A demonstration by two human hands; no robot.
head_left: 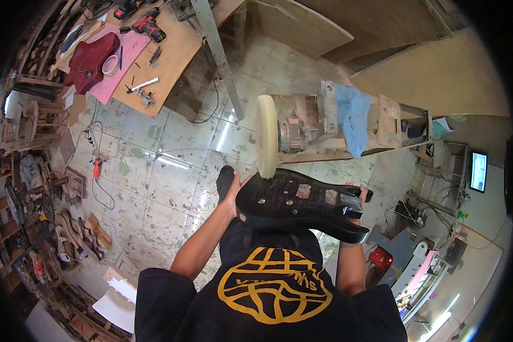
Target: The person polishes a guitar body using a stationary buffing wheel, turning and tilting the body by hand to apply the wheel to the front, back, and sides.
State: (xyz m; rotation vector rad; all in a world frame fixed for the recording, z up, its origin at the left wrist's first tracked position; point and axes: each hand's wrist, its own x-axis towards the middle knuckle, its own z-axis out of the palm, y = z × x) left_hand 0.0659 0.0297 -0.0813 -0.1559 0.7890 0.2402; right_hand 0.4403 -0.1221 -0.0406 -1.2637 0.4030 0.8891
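Observation:
Between my two hands is a glossy black electric guitar body [268, 200], its face turned up, with square pickup cavities and a few round holes. My left hand [233, 191] grips its rounded end, the fingers partly hidden beneath. At the neck-pocket end my right hand [356, 205] is closed round the body near the horns, mostly hidden behind it. The body's far edge meets the lower rim of a pale yellow buffing wheel [266, 137]; whether they press together I cannot tell. The wheel sits upright on a motor shaft [292, 135].
A wooden stand carries the wheel, with a blue cloth [352, 117] draped over it. On a workbench [174, 71] at far left lie a red guitar body [94, 60] and a cordless drill [148, 25]. An orange corded tool [97, 168] trails its cable on the tiled floor. Shelves line the left.

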